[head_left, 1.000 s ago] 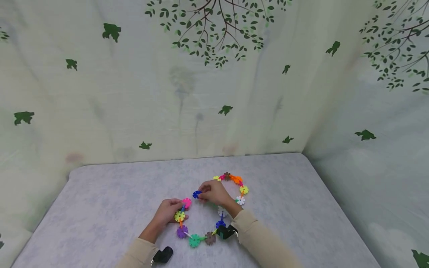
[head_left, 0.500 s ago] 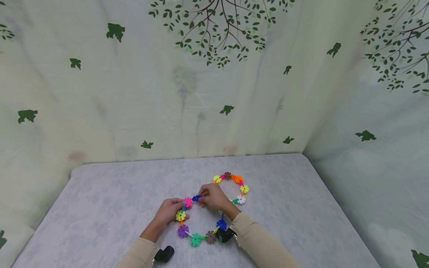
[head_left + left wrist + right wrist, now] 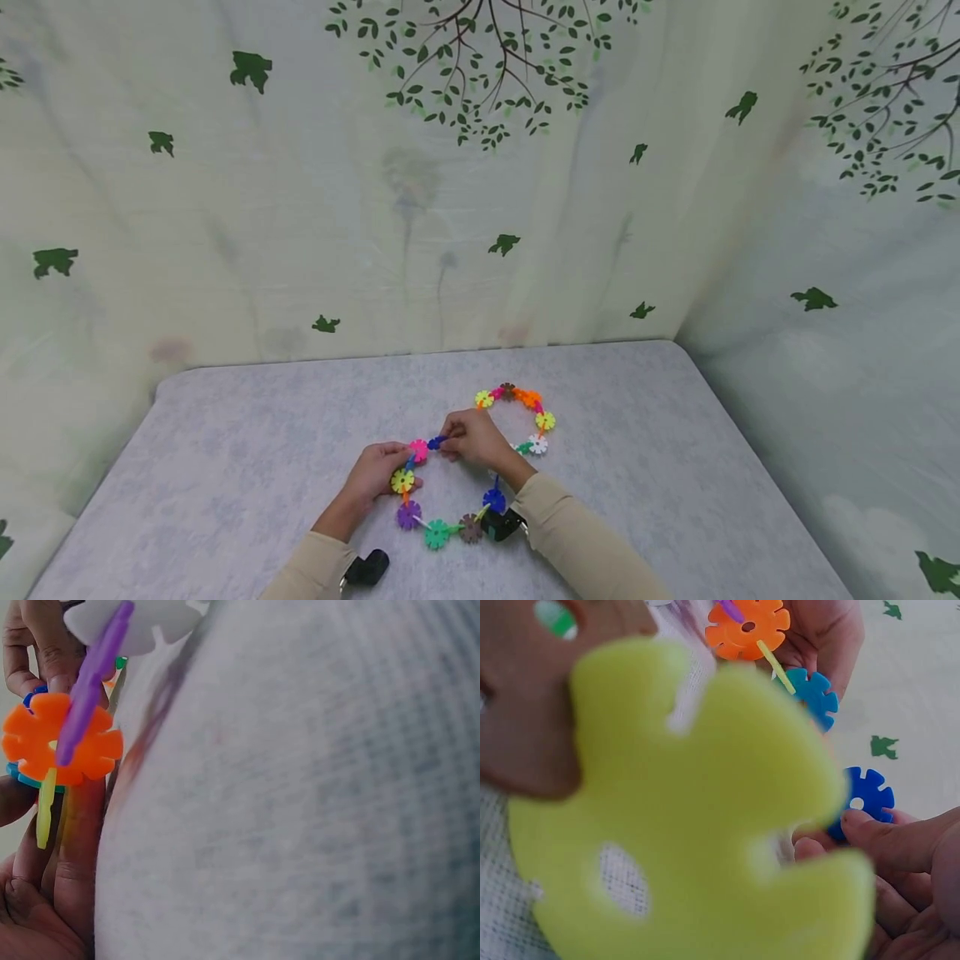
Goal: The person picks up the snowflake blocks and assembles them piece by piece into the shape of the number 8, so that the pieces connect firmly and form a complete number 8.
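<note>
A chain of coloured notched plastic discs curves over the table in the head view. My left hand holds its left end, at the pink disc and the yellow disc. Between the thumb and fingers of my right hand is a dark blue disc, pinched by its edge. In the head view it sits edge-on right beside the pink disc; whether their slots are engaged I cannot tell. An orange disc and a teal disc show by the left fingers. My right hand hides part of the chain.
Behind my right hand lies more of the linked discs in a loop, with an orange disc and a white disc. The grey table reaches back to a leaf-patterned curtain. A lime disc looms blurred in the right wrist view.
My right hand has brought the dark blue disc down to the pink disc and turned it from face-on to edge-on. My left hand has stayed nearly still.
</note>
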### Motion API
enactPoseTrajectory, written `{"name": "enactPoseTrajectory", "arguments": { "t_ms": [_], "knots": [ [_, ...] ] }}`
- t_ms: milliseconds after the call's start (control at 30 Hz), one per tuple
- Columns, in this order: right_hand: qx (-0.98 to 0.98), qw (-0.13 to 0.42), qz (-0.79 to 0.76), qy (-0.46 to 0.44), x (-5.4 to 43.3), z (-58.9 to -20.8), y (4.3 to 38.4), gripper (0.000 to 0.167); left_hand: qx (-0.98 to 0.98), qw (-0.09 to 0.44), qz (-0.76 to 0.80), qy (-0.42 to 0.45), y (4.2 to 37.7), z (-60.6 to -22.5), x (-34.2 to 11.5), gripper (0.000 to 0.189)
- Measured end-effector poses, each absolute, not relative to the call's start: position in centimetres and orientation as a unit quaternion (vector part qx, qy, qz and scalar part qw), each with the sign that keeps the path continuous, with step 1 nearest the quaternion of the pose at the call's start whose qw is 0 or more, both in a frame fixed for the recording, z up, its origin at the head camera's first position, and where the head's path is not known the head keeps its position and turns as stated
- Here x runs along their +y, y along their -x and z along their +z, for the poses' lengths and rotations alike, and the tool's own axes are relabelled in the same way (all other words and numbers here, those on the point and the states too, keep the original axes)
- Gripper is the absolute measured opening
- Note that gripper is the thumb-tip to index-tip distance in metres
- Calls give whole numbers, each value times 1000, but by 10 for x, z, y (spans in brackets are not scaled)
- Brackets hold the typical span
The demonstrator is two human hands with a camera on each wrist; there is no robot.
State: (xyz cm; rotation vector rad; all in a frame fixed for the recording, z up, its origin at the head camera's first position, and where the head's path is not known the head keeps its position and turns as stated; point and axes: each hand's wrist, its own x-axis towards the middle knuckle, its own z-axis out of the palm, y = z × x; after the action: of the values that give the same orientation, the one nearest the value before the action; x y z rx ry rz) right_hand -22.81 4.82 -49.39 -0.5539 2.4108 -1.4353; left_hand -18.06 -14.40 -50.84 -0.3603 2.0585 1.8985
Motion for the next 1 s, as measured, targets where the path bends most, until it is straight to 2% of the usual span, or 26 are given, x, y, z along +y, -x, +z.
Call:
{"name": "enactPoseTrajectory", "arguments": {
  "t_ms": [833, 1000],
  "knots": [
    [849, 122, -474, 200, 41, -490, 227, 8, 716, 155, 667, 134, 183, -510, -144, 24],
    [861, 97, -453, 210, 39, -490, 229, 5, 717, 145, 669, 134, 183, -511, -143, 23]
  ]
}}
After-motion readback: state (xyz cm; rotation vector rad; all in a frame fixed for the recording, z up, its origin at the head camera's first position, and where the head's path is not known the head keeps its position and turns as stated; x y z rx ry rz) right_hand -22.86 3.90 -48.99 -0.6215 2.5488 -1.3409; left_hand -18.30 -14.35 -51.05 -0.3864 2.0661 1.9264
